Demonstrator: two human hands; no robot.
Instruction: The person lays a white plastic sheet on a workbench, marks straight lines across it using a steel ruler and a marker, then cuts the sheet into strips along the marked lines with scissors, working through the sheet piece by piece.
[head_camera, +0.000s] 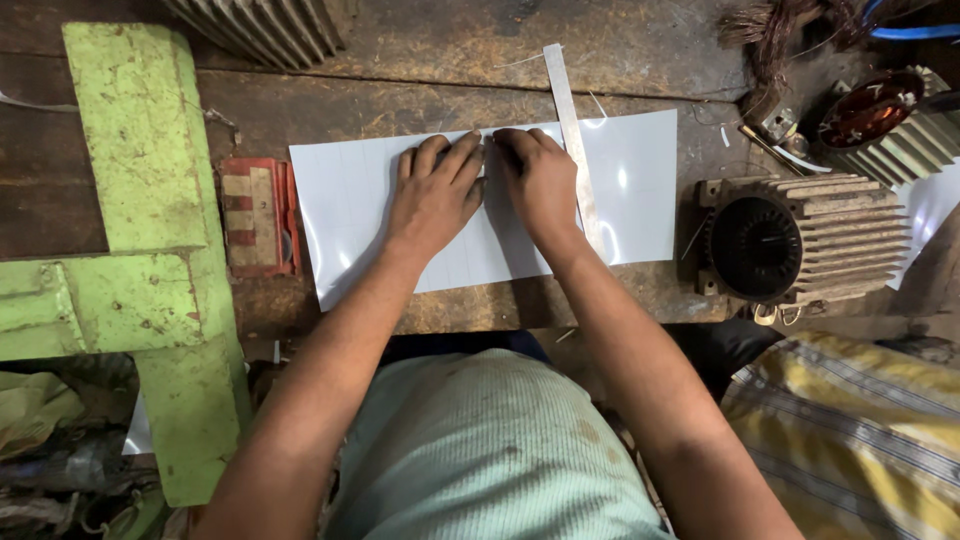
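Glossy white sheet (350, 200), flat, rectangular

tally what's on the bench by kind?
Hands: 2, left and right, both flat on the sheet
White sheet: 1
Metal ruler: 1
Finned motor housings: 2, and
Red box: 1
Total: 7

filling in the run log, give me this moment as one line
left hand: flat on white plastic sheet | right hand: flat on sheet, beside long metal ruler | sheet: lying on worn wooden bench
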